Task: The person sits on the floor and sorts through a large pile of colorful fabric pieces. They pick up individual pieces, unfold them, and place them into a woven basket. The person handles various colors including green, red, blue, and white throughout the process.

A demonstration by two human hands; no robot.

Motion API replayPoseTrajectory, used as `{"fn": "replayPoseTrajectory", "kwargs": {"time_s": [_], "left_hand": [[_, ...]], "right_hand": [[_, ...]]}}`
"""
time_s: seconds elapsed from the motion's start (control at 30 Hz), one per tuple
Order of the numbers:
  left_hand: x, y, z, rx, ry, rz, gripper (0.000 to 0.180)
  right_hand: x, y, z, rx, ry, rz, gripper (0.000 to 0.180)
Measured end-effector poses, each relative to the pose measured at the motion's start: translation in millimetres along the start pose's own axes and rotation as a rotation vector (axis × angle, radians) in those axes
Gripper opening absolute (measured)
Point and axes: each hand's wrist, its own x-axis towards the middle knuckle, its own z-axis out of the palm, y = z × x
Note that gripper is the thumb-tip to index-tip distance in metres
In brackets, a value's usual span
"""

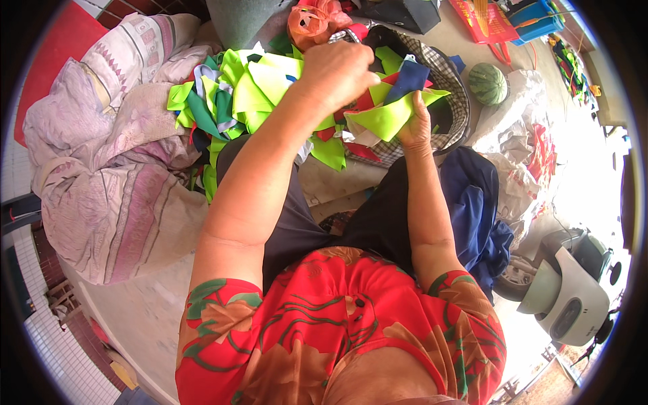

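My right hand [417, 126] pinches a lime-green fabric scrap [385, 119] between thumb and fingers, at the near right rim of a round basket [453, 88] with a checked cloth lining. A navy scrap [408, 79] and red pieces lie just behind that green one. Over the basket's left side, my left hand [341, 73] is closed with its fingers curled; whatever it may hold is hidden. Beside it on the left spreads a heap of fabric scraps [260, 84], mostly lime green, with darker green, grey and red among them.
A large pale patterned cloth bundle [115, 155] fills the left. Right of the basket are a watermelon [487, 84] and white plastic bags [513, 145]. Navy cloth [469, 209] lies by my right leg, a scooter [567, 290] beyond. An orange plastic bag [317, 23] sits behind.
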Motion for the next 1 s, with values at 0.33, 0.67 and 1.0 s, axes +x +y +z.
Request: {"fn": "replayPoseTrajectory", "kwargs": {"time_s": [0.33,0.67,1.0], "left_hand": [[6,22,21,0.044,0.015,-0.063,0.030],[12,23,19,-0.176,0.060,-0.015,0.022],[28,-8,9,-0.730,0.222,-0.049,0.034]], "right_hand": [[-17,32,50,0.014,0.010,0.057,0.054],[-18,24,48,0.086,-0.042,0.044,0.052],[-12,19,42,0.094,0.125,-0.036,0.052]]}}
